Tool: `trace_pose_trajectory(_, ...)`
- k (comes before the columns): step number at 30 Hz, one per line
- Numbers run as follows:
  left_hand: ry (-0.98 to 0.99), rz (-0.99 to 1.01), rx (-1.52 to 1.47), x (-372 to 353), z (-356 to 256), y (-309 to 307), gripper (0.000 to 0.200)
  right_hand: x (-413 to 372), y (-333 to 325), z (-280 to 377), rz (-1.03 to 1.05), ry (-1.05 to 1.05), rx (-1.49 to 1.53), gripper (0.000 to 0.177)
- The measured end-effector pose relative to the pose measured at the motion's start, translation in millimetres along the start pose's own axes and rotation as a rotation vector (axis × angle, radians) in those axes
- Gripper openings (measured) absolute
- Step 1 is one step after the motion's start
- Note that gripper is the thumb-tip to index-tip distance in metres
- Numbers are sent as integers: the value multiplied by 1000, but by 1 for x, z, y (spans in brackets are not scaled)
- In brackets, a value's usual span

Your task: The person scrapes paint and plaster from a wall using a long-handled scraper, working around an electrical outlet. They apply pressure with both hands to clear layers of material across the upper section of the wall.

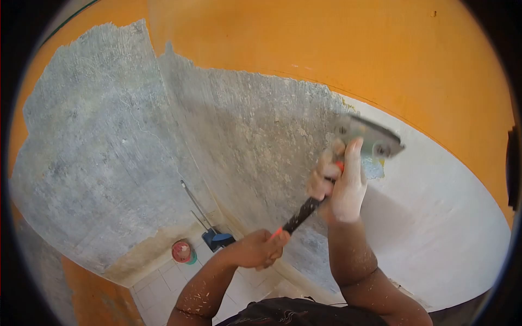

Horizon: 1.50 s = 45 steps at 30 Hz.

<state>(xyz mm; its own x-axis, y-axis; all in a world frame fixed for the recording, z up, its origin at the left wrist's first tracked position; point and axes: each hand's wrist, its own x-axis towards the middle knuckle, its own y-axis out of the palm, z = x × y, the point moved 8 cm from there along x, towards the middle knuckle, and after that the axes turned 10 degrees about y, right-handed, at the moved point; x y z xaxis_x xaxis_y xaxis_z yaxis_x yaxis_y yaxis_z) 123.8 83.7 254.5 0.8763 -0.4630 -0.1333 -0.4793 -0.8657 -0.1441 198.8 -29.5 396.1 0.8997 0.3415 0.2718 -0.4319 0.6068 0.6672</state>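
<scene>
Both of my hands are on a long-handled scraper (298,218) with a black and red handle, held at a slant against the wall. My left hand (262,250) is wrapped round the lower end of the handle. Higher up, my right hand (343,182), whitened with dust, grips the handle just below the head, its thumb stretched up along it. The wide metal scraper head (370,136) is slightly blurred and lies over the border between bare grey plaster (244,130) and a smooth white area (435,201) of the wall.
Orange paint (326,38) covers the upper wall. To the left, past the corner, is another bare grey wall (98,141). On the tiled floor (168,282) stand a red bucket (181,250) and a blue dustpan (222,239) with a long handle. Pale flakes cling to my forearms.
</scene>
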Motion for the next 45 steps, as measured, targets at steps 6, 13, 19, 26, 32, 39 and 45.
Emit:
trace_pose_trajectory(6, -54, 9, -82, 0, 7, 6, 62, 0, -10, -7, -44, 17, -97, 41)
trace_pose_trajectory(13, -41, 25, -140, -7, 26, 8, 56, -5, -15, -14, -64, 35, -66, 43)
trace_pose_trajectory(19, 578, -266, -270, -38, 2, 0, 46, 3, -3, -8, 20, 49, 12, 41)
trace_pose_trajectory(26, 1194, -509, -80, -60, -8, -10, 61, 11, 4, -13, 95, 39, 143, 37)
trace_pose_trajectory(32, 625, -614, -18, -43, -2, -22, 37, 22, 16, -5, 331, -10, 277, 34)
trace_pose_trajectory(39, 482, -617, -159, -60, -8, -22, 34, 19, 34, -6, 590, 5, 352, 25)
trace_pose_trajectory(45, 521, -639, -73, -74, -13, -14, 31, 9, 29, -9, 699, -42, 514, 4)
